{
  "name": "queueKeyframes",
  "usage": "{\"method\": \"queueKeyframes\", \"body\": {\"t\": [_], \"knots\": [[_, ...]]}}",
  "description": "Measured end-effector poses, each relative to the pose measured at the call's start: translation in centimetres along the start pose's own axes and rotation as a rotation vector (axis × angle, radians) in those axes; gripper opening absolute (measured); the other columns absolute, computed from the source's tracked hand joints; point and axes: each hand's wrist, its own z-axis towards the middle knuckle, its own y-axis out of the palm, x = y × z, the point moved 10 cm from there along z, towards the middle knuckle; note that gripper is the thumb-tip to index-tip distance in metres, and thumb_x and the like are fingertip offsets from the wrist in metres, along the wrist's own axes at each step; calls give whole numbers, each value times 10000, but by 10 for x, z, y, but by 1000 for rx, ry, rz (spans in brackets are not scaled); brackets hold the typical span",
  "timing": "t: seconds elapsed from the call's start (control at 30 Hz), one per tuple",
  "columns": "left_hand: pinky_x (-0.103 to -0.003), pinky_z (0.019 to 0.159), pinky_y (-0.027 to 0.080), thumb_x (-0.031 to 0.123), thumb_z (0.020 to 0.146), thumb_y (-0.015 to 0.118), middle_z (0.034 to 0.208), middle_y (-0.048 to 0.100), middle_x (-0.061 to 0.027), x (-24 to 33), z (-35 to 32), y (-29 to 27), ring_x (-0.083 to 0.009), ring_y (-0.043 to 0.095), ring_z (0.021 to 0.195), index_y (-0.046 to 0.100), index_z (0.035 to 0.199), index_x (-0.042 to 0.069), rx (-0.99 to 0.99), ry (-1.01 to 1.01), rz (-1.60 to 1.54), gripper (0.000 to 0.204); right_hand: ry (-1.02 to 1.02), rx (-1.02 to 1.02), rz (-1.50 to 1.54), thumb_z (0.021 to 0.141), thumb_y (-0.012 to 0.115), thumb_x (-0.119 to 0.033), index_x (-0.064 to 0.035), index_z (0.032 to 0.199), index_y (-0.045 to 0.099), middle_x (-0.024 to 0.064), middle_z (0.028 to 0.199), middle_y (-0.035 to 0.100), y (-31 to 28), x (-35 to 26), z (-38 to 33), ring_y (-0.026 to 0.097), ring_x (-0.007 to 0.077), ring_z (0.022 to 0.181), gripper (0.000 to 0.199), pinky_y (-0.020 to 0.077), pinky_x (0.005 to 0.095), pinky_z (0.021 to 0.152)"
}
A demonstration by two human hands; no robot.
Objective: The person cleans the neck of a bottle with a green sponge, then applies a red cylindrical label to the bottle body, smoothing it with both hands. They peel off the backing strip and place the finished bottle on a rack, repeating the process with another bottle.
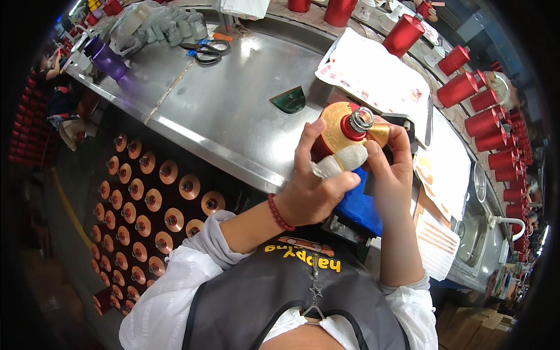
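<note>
Hands clamped on red bottle [343, 129] with gold collar, left hand [312, 186], right hand [389, 169], above steel table [233, 105].

Bare steel worktop [233, 99] open across frame centre, only green wedge piece [289, 100] on it. Upper left blocked: scissors [205, 51], purple bottle [108, 60], plastic bags. Right side crowded: white sheet stack [379, 76], red bottles row [484, 122]. Lower left: crates of capped bottles [146, 198] below table edge.

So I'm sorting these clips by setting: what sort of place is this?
Most likely a bottle-finishing or packing line in a factory. Both hands hold a red bottle with a gold collar over a steel workbench, rows of like bottles stand below it, and more red bottles line the right.
</note>
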Motion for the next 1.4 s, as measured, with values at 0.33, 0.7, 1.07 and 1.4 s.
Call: {"method": "queueKeyframes", "body": {"t": [0.33, 0.7, 1.07, 1.4], "knots": [[-457, 1142, 287, 90, 951, 637, 1303, 415, -160, -17, 15, -5, -335, 375, 1340, 378, 1295, 13, 186, -309, -344, 437, -26, 7, -55, 943, 698, -233, -1, 1185, 587, 67, 1144, 592, -5, -14, -12, 537, 156, 1083, 353, 398, 312, 1007], [-470, 1128, 290, 38, 906, 635, 1259, 416, -168, -13, 14, -4, -333, 387, 1305, 373, 1246, 16, 193, -245, -238, 430, -141, -22, 60, 970, 668, -147, -9, 1119, 621, 79, 1189, 645, -6, -10, 1, 561, 134, 1077, 208, 419, 301, 996], [-546, 1163, 249, 308, 999, 612, 1394, 442, -342, 24, -2, 2, -450, 375, 1375, 518, 1146, 53, 115, -5, 179, 308, -96, 57, 34, 980, 634, -124, 8, 1245, 582, 51, 1100, 558, -7, -2, -10, 535, 140, 1045, 300, 401, 279, 971], [-439, 1117, 336, 66, 901, 649, 1287, 427, -174, -2, 10, -12, -309, 436, 1272, 362, 1308, -6, 194, -249, -215, 504, -123, -27, -47, 926, 723, -196, -22, 1042, 573, 94, 1191, 616, -3, -23, -20, 553, 154, 1094, 257, 414, 304, 992]]}}
